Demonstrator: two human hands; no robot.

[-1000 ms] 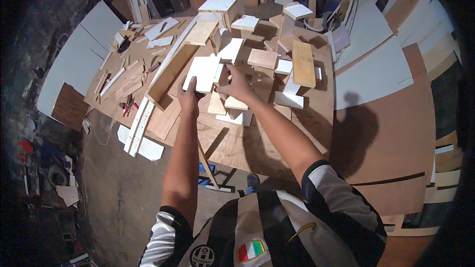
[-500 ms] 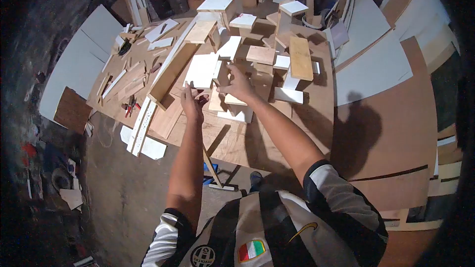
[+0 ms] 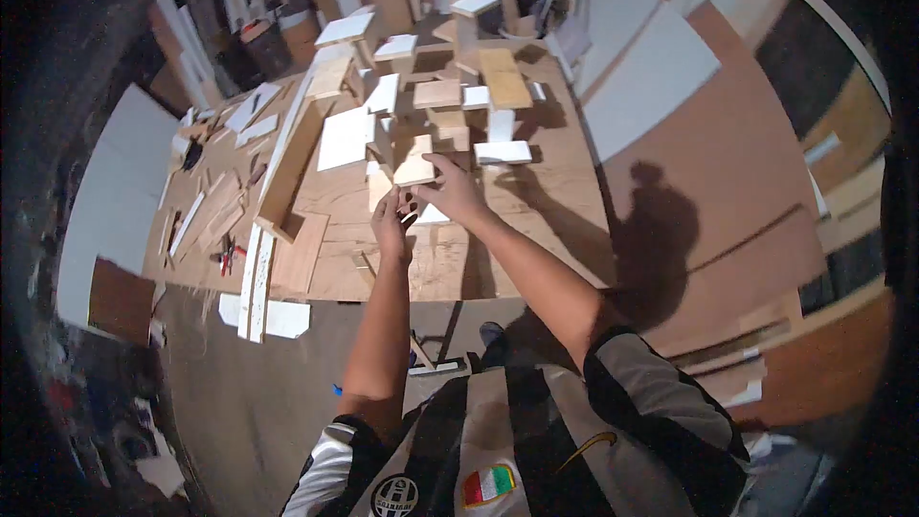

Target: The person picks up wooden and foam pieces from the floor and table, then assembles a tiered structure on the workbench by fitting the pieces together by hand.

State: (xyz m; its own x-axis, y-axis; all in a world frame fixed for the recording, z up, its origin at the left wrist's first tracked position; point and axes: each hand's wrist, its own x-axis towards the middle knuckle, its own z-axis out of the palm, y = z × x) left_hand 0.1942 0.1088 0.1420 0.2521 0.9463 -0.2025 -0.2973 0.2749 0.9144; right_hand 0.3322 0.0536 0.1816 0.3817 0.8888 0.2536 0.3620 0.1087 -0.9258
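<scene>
A small pale wooden piece (image 3: 414, 168) is held at its right side by my right hand (image 3: 450, 191), fingers and thumb closed on it. My left hand (image 3: 391, 222) is just below its near left corner, fingertips close to the edge; whether it grips the piece is unclear. Left of the hands, a white-topped block (image 3: 345, 139) stands on the wooden table (image 3: 536, 239). A pinkish wooden block (image 3: 437, 93), a yellowish board (image 3: 504, 78) and a white block (image 3: 503, 152) lie beyond and to the right.
A long wooden channel (image 3: 292, 168) runs along the table's left part, with wood scraps and red-handled pliers (image 3: 227, 257) beyond it. Large panels (image 3: 661, 86) lean at the right. A white panel (image 3: 115, 201) stands at the far left.
Both hands have left the white-topped block and moved to its right. My right hand has taken hold of the small pale piece. The view has shifted and turned.
</scene>
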